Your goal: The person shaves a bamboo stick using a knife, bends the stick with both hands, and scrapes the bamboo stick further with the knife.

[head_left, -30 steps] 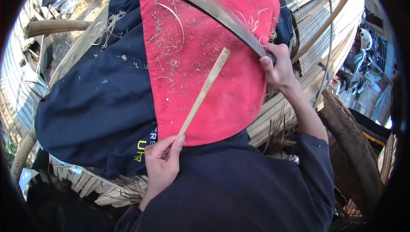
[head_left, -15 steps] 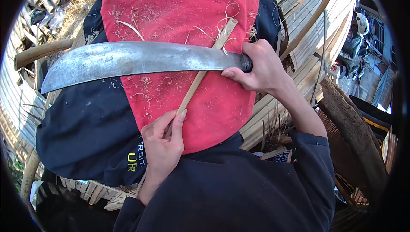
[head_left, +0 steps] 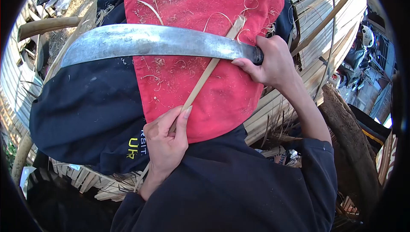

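My right hand (head_left: 275, 59) is wrapped round the dark handle of a large curved machete (head_left: 145, 42), its thumb near the base of the blade. The blade points left and lies across a thin bamboo strip (head_left: 200, 82). My left hand (head_left: 168, 136) pinches the strip below the blade, and the strip's upper end sticks out above it. Under both lies a red cloth (head_left: 171, 82) spread over my lap, dotted with fine shavings and a few curled slivers.
Dark fabric with yellow letters (head_left: 89, 112) covers my leg at the left. Split bamboo (head_left: 316, 40) lies at the right, beside a rough brown log (head_left: 348, 138). A bamboo pole end (head_left: 49, 26) juts in at the upper left.
The view has shifted, so the cloth and blade appear further right and higher. Both hands keep their holds, and the blade still crosses the strip.
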### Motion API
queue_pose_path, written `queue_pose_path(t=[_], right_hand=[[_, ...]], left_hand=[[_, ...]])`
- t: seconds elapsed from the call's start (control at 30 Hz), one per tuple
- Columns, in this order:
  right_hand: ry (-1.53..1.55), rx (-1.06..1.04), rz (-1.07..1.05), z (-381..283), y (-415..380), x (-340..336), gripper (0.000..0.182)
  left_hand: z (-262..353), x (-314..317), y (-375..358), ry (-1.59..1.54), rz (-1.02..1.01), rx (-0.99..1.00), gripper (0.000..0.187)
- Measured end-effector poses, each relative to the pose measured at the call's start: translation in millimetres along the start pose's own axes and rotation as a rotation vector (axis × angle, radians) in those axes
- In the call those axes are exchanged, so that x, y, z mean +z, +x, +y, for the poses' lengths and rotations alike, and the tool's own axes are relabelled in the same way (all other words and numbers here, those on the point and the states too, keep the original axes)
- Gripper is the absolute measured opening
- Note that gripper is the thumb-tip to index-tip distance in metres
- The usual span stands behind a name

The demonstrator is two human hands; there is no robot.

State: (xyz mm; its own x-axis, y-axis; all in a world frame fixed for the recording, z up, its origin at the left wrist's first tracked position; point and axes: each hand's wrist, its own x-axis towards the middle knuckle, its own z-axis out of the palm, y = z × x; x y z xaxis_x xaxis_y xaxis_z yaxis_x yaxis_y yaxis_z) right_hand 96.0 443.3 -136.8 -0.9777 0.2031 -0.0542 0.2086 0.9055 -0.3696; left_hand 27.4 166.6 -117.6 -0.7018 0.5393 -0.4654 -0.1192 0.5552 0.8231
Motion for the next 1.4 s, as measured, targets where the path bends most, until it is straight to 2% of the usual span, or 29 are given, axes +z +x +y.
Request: queue_pose_path(t=[0.07, 0.1, 0.17, 0.4, 0.5, 0.57, 0.6, 0.63, 0.7, 0.73, 0.77, 0.87, 0.9, 0.97, 1.2, 1.4], right_hand=[[0.133, 0.165, -0.038, 11, 2, 5, 0.062], [0.138, 0.184, -0.019, 13, 2, 1, 0.06], [0.197, 0.212, -0.03, 15, -1, 3, 0.057], [0.232, 0.227, -0.04, 13, -10, 4, 0.057], [0.297, 0.214, -0.034, 14, -10, 3, 0.058], [0.396, 0.198, 0.025, 12, -8, 3, 0.058], [0.384, 0.197, 0.011, 11, -7, 2, 0.059], [0.371, 0.199, -0.002, 10, -7, 1, 0.059], [0.34, 0.203, -0.004, 13, -9, 2, 0.062], [0.213, 0.135, 0.074, 15, -11, 8, 0.064], [0.21, 0.135, 0.083, 15, -12, 9, 0.066], [0.153, 0.155, 0.104, 12, -11, 9, 0.068], [0.133, 0.174, 0.105, 10, -10, 9, 0.068], [0.038, 0.148, 0.152, 6, -10, 11, 0.069], [-0.001, 0.098, 0.069, 3, -10, 11, 0.07], [-0.036, 0.021, 0.046, -2, -14, 10, 0.071]], left_hand=[[-17, -6, -17, -0.001, 0.051, 0.001, 0.009], [-19, -15, -30, -0.008, 0.024, -0.04, 0.009], [-24, -30, -53, -0.02, -0.012, -0.126, 0.009], [-18, -22, -49, -0.096, -0.044, -0.111, 0.01], [-15, -11, -39, -0.08, 0.038, -0.085, 0.013], [-12, -6, -24, 0.001, 0.081, 0.023, 0.015], [-10, -5, -16, 0.046, 0.102, 0.082, 0.016], [5, -6, -7, 0.139, 0.033, 0.036, 0.016], [8, 6, 9, 0.19, 0.07, 0.14, 0.017], [7, 14, 17, 0.212, 0.083, 0.194, 0.017], [3, 25, 25, 0.187, 0.156, 0.321, 0.02], [8, 38, 43, 0.265, 0.201, 0.51, 0.021], [14, 35, 41, 0.303, 0.11, 0.339, 0.021], [8, 35, 41, 0.247, 0.135, 0.355, 0.017], [-1, 32, 23, 0.196, 0.2, 0.335, 0.016], [3, 28, -4, 0.154, 0.199, 0.184, 0.017]])
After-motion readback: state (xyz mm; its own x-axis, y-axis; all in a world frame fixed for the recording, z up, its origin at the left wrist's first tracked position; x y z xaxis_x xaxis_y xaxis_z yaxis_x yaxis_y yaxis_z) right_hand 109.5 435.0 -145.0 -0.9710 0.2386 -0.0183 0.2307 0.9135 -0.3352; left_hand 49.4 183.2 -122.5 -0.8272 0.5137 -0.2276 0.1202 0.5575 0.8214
